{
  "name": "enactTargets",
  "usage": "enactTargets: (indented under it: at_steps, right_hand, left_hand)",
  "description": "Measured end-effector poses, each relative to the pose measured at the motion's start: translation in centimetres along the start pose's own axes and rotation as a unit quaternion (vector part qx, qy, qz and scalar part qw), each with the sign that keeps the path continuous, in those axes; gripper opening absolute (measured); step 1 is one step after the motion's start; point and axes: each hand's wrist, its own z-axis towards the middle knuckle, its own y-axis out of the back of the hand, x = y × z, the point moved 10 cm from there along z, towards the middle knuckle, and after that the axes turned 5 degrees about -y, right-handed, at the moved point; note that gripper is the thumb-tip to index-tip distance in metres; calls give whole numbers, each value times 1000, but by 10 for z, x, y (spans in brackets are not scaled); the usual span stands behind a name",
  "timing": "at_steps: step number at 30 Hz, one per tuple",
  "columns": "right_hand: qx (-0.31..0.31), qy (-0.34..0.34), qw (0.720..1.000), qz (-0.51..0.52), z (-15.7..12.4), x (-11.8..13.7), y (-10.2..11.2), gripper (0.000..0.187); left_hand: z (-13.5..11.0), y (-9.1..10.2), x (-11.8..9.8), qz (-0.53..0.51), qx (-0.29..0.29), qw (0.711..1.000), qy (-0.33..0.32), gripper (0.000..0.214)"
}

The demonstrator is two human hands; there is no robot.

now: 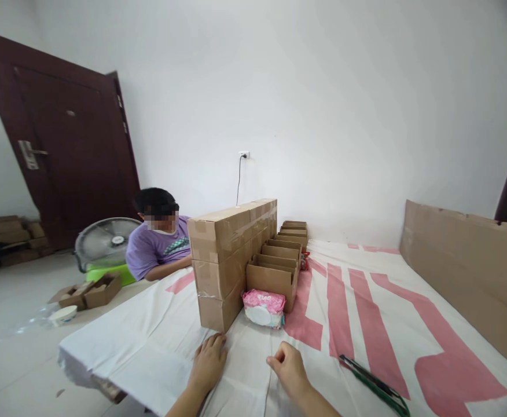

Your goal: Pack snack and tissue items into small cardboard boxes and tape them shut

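My left hand (210, 360) rests on the cloth with its fingers lying apart, the tips by the bottom corner of a wall of stacked cardboard boxes (216, 278). To its right, my right hand (289, 368) is curled closed over the cloth, and nothing shows between its fingers. Just beyond both hands lies a pink and white pack of wipes (264, 308). Behind the pack, a row of open cardboard boxes (273, 281) runs back along the stack. A long, thin dark and green tool (375, 385) lies to the right; its exact kind is unclear.
A white cloth with red print (366, 324) covers the table. A cardboard sheet (466, 278) stands along the right edge. Across the stack, a person in a purple shirt (158, 246) leans at the table. A fan (114, 240) and small open boxes (101, 289) are at left.
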Motion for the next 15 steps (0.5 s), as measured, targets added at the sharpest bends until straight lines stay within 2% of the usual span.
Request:
enactTargets:
  at_steps: [3, 6, 10, 15]
  right_hand:
    - [-8, 3, 1000, 30, -4, -11, -15, 29]
    - [5, 39, 998, 41, -12, -13, -22, 25]
    - [19, 58, 997, 40, -16, -10, -25, 21]
    - [29, 61, 997, 37, -16, -8, -26, 22]
  left_hand:
    - [0, 3, 6, 2, -14, 1000, 26, 36]
    - [0, 7, 11, 3, -20, 999, 49, 31]
    - [2, 8, 15, 7, -22, 998, 58, 26]
    - [4, 3, 18, 24, -19, 998, 59, 29]
